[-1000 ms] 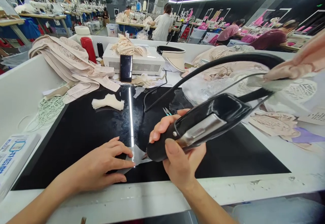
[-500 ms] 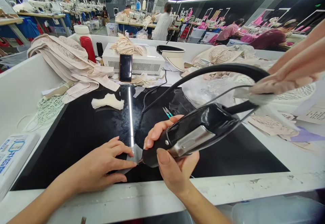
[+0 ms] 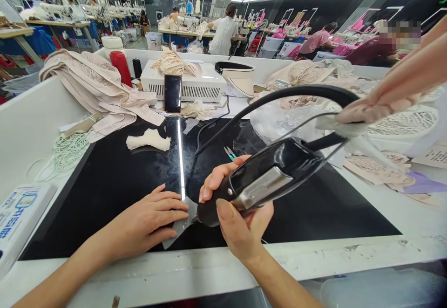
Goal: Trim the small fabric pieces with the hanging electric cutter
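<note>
My right hand (image 3: 240,219) is wrapped around a black hand-held electric tool (image 3: 263,177) with a metal lever on its side and a thick cable at its back end. The tool's narrow tip (image 3: 195,219) points down-left and meets the right edge of a thin grey translucent sheet piece (image 3: 178,232); whether it presses in, I cannot tell. On that piece's left part lie the fingertips of my left hand (image 3: 150,217), fingers stretched flat and slightly apart. Both hands are above a glossy black board (image 3: 314,215). Thread snips (image 3: 229,153) lie just beyond the tool.
Pale fabric strips (image 3: 384,100) hang from the upper right, tied to the cable (image 3: 293,91). A phone (image 3: 172,93) leans on a white vented box (image 3: 202,86). Beige fabric (image 3: 87,79), pale green cord (image 3: 70,147), a cream scrap (image 3: 148,140) and a white carton (image 3: 24,215) lie leftward. People work at machines beyond.
My left fingers have drawn slightly back from the tip and lie flatter, so more of the grey piece shows. The tool and its cable have shifted slightly.
</note>
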Demonstrator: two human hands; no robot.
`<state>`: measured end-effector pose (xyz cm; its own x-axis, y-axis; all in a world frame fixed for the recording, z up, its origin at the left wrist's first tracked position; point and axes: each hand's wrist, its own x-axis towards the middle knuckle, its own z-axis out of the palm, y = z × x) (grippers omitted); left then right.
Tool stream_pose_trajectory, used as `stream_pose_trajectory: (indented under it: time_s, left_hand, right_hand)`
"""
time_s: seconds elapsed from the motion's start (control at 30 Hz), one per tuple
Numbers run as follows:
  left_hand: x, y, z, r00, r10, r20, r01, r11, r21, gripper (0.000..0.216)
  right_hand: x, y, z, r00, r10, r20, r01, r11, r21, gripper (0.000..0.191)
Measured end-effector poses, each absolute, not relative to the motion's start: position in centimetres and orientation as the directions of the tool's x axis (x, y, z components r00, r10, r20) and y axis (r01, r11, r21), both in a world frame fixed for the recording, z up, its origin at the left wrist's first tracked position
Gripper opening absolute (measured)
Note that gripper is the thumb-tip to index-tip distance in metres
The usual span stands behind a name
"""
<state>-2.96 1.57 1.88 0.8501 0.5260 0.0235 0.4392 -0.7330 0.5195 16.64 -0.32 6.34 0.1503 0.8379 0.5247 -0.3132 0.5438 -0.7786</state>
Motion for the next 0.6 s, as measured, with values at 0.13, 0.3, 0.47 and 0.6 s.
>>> stream_pose_trajectory:
  time_s: [0.13,0.3,0.47,0.6]
  left_hand:
    - [-2.98,1.54,2.04,0.847,0.531,-0.032,0.464,-0.708,0.533,0.042]
    - [-2.93,1.43,2.53,0.842,0.537,-0.056,0.476,-0.689,0.546,0.049]
    - [-2.88,1.38,2.67,0.840,0.541,-0.039,0.474,-0.696,0.539,0.050]
    - [-2.75,1.41,2.81,0.846,0.530,-0.057,0.476,-0.702,0.530,0.046]
  right_hand:
    - [16.74,-0.26,6.20,0.128,0.840,0.528,-0.330,0.538,-0.776,0.045]
    - [16.38,-0.52,6.20,0.138,0.840,0.524,-0.348,0.537,-0.769,0.039]
    - [15.84,-1.02,6.35,0.111,0.840,0.530,-0.339,0.534,-0.775,0.038]
    - [15.78,-1.18,6.28,0.083,0.845,0.528,-0.330,0.523,-0.785,0.033]
